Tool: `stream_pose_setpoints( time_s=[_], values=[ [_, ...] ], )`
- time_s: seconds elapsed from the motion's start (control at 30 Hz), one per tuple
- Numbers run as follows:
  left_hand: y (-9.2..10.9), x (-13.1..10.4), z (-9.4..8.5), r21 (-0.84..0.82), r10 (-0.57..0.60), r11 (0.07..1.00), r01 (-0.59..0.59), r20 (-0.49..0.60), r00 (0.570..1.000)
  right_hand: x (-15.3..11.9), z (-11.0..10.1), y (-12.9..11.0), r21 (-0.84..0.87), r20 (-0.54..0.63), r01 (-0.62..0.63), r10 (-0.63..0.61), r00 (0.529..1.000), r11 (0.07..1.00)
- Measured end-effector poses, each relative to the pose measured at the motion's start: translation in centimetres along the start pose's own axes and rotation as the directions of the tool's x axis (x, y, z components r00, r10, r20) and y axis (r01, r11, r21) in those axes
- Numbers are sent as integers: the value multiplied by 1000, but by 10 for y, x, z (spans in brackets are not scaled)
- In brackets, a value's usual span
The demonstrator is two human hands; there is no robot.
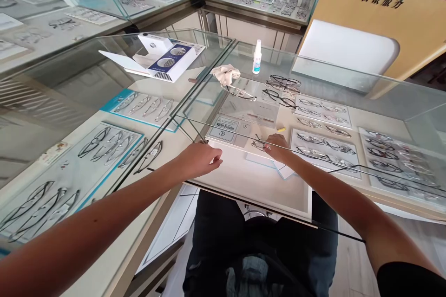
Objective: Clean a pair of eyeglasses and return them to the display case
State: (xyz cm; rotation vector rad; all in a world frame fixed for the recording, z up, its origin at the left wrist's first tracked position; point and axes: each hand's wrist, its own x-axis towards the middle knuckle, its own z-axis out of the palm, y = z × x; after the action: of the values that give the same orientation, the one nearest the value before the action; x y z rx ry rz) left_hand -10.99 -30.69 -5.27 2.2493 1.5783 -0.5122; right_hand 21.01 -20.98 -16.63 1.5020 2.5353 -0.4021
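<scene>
My right hand (278, 146) reaches in over the open drawer (296, 197); its fingers are closed at the side of a thin-framed pair of eyeglasses (258, 144). Reflections from the glass partly blur that grip. My left hand (199, 159) is at the drawer's left corner, fingers curled and thumb bent in. Whatever those fingers hold, if anything, is hidden. Just beyond my hands lie a printed grey card (226, 129) and a small yellow piece (281, 129). Farther back on the glass top are a crumpled cloth (226, 74) and another pair of glasses (240, 93).
A white spray bottle (257, 57) stands upright on the glass counter. Dark-framed glasses (279, 98) lie near it. An open white-and-blue box (174, 60) is at the back left. Trays of glasses (325, 148) fill the case at right, with more (104, 146) at left.
</scene>
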Motion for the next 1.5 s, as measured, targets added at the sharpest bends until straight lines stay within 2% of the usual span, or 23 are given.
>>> stream_pose_setpoints(
  time_s=[0.2,0.5,0.8,1.03,1.2,1.27,1.33,1.43,1.5],
  values=[
    [-2,1,4,1,24,1000,-24,6,1000,-1,4,2,-8,-36,27,-28,999,1000],
    [-2,3,4,-8,28,1000,-28,16,999,6,6,19,-41,-63,65,-68,996,997],
    [-2,1,3,15,20,1000,-21,59,998,19,6,26,-78,-64,34,-39,997,996],
    [1,-1,0,21,14,1000,-15,69,998,15,-4,21,-76,-67,-2,-4,998,997],
    [0,2,1,14,23,1000,-24,58,998,-13,-17,-9,-44,-75,63,-66,995,997],
    [-1,2,2,-1,29,1000,-29,55,998,-37,-24,-29,50,-13,151,-150,989,987],
    [-2,3,3,-18,34,999,-34,46,998,-67,-36,-49,183,101,236,-257,961,954],
    [-3,3,5,-20,38,999,-37,35,999,-108,-74,-67,231,174,349,-392,903,908],
    [-3,4,6,-12,43,999,-43,32,999,-118,-115,-65,214,44,370,-388,921,904]
  ],
)
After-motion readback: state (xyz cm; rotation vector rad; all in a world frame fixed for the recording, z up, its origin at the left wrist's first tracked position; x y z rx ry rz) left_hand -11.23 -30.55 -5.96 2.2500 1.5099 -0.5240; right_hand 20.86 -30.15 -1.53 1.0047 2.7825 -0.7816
